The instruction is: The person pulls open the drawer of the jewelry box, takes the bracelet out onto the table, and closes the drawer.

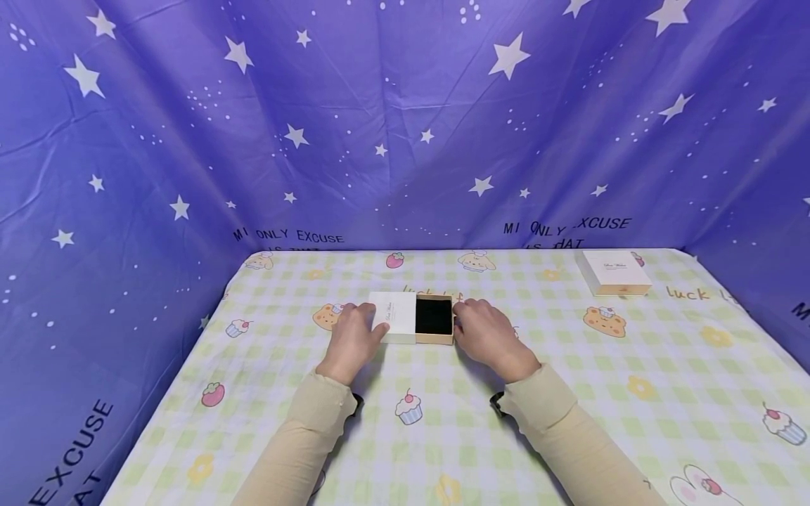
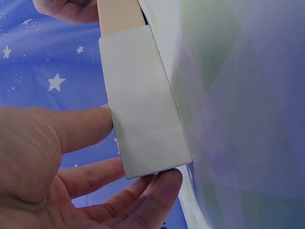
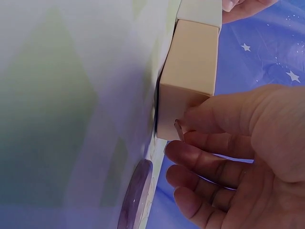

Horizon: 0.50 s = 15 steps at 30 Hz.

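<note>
A small drawer box lies on the table, its white sleeve [image 1: 399, 320] on the left and its tan drawer [image 1: 434, 339] pulled partly out to the right. Black lining [image 1: 433, 316] shows inside the drawer. My left hand [image 1: 351, 337] holds the sleeve, with the thumb [image 2: 88, 129] on one face and fingers at the closed end. At the drawer's front, my right hand [image 1: 490, 337] pinches a small pull tab [image 3: 178, 130] between thumb and forefinger. The other fingers of that hand are loosely bent, clear of the box.
A second white box [image 1: 614, 270] with a tan front sits at the table's back right. Beyond the right hand, a glossy purple rounded object [image 3: 136, 195] lies on the checked tablecloth [image 1: 405, 464]; its kind cannot be told. Blue star-printed curtains [image 1: 392, 176] hang behind and at both sides.
</note>
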Available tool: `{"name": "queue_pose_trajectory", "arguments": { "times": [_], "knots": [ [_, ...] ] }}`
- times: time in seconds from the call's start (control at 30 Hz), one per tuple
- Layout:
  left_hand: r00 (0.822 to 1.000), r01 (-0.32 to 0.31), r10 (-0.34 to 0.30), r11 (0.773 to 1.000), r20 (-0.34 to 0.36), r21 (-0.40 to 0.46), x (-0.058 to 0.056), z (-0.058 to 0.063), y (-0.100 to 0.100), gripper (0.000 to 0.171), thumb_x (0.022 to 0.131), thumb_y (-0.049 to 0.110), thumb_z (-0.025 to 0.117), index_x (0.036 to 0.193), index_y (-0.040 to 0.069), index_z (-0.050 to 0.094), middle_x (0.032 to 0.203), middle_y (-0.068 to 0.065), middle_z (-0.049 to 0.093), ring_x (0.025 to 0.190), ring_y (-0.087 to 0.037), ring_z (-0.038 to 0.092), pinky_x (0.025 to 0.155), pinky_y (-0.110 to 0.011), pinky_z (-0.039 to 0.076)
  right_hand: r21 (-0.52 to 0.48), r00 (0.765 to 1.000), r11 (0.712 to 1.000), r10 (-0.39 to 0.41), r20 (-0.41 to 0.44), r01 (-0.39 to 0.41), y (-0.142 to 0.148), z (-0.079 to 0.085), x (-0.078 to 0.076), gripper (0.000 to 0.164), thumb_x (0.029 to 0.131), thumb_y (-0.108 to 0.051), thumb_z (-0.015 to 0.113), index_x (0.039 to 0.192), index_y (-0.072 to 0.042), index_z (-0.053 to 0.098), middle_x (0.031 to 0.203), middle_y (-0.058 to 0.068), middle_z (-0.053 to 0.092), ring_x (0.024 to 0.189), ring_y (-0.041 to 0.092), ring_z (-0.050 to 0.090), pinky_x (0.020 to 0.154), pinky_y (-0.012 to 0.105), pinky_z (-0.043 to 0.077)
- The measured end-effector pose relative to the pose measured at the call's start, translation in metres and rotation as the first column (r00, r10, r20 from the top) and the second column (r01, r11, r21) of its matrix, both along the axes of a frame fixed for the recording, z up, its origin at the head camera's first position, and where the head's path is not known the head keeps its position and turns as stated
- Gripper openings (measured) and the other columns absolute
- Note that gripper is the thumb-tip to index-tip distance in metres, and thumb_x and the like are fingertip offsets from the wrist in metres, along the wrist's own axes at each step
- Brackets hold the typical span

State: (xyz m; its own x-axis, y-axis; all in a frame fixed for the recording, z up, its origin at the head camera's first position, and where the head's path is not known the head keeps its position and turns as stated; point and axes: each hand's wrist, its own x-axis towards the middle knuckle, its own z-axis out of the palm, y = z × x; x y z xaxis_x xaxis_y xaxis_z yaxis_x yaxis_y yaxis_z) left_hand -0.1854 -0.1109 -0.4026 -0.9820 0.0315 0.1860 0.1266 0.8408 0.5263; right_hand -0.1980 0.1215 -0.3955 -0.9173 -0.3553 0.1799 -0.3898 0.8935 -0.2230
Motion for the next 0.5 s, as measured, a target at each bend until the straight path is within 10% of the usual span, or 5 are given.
{"name": "queue_pose_trajectory", "arguments": {
  "times": [0.5],
  "knots": [
    [1.0, -0.003, 0.003, 1.0, 0.001, -0.008, 0.0002, 0.0006, 0.0006, 0.038, 0.085, 0.02, 0.073, 0.115, -0.001, 0.065, 0.106, -0.019, 0.061, 0.098, -0.031, 0.057, 0.086, -0.045, 0.047, 0.048, 1.0, 0.999, -0.015, 0.012, 0.014, -0.0033, -0.0015, 0.0007, 0.005, 0.086, -0.011, 0.061, 0.081, -0.01, 0.061, 0.073, 0.003, 0.054, 0.069, 0.024, 0.055, 0.054, 0.04, 0.043]
  ]
}}
